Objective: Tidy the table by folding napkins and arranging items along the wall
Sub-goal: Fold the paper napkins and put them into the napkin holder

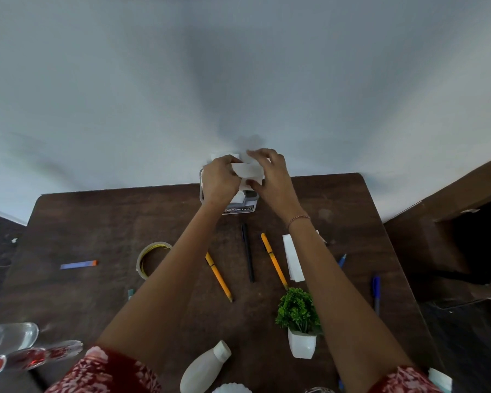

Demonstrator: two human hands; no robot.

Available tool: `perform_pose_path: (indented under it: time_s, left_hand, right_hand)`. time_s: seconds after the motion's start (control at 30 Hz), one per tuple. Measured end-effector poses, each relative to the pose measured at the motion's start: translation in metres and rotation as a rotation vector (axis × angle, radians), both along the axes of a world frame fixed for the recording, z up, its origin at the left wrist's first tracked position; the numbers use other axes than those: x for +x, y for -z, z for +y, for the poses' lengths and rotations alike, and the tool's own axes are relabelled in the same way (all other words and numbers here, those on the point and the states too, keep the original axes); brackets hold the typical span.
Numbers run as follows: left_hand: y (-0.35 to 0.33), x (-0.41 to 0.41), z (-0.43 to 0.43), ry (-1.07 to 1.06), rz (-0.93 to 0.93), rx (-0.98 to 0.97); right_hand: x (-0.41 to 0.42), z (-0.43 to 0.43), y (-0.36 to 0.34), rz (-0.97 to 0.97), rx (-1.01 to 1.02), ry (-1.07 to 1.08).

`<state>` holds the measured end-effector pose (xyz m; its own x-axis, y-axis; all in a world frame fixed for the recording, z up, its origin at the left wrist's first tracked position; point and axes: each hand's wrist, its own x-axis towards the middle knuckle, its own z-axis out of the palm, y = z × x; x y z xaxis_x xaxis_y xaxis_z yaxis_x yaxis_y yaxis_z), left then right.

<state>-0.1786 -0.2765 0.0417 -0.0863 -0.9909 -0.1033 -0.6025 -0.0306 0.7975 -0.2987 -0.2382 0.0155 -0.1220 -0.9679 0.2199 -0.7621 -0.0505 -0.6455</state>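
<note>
Both hands reach to the far edge of the dark brown table (97, 231), by the wall. My left hand (220, 180) and my right hand (274, 177) pinch a white napkin (248, 171) between them, above a grey napkin holder (238, 204) that stands against the wall. More white napkins show in the holder below the hands. A folded white napkin (292, 258) lies flat on the table under my right forearm.
On the table lie two yellow pens (218, 277) (274, 260), a black pen (247, 252), blue pens (376, 290), a tape roll (146, 258), a blue-orange strip (78, 264), a potted plant (299, 321), a white bottle (203, 367) and glassware (10, 336). A brown cabinet (451, 211) stands right.
</note>
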Motion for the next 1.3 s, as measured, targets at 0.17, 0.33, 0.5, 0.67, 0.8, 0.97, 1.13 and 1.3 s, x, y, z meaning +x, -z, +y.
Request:
perform_pose_path:
  time_s: [0.17,0.33,0.5,0.67,0.8,0.97,1.13,1.3]
  left_hand:
    - [-0.001,-0.003,0.000,-0.013,-0.010,-0.049]
    - [0.004,-0.009,-0.002,-0.018,0.019,-0.038]
    - [0.006,-0.011,-0.004,-0.015,0.106,0.075]
    - [0.003,-0.012,-0.007,-0.030,0.257,0.286]
    - [0.000,-0.014,-0.007,-0.093,0.482,0.493]
    - [0.006,-0.018,-0.010,-0.045,0.496,0.557]
    - [0.008,-0.022,-0.011,-0.060,0.562,0.611]
    - [0.007,-0.023,-0.013,-0.073,0.629,0.651]
  right_hand:
    - [0.005,0.007,0.010,0.124,-0.126,0.181]
    - [0.009,0.002,0.013,-0.168,-0.008,0.250]
    - [0.006,-0.004,0.007,-0.580,0.261,0.216]
    - [-0.002,-0.012,0.000,-1.156,0.477,0.111]
    - [-0.012,-0.016,0.005,-1.252,0.565,0.073]
    - [-0.011,-0.022,0.003,-1.050,0.560,0.153]
    - [-0.002,-0.027,0.006,-0.753,0.469,0.295]
    - [0.001,-0.025,0.007,-0.495,0.388,0.368]
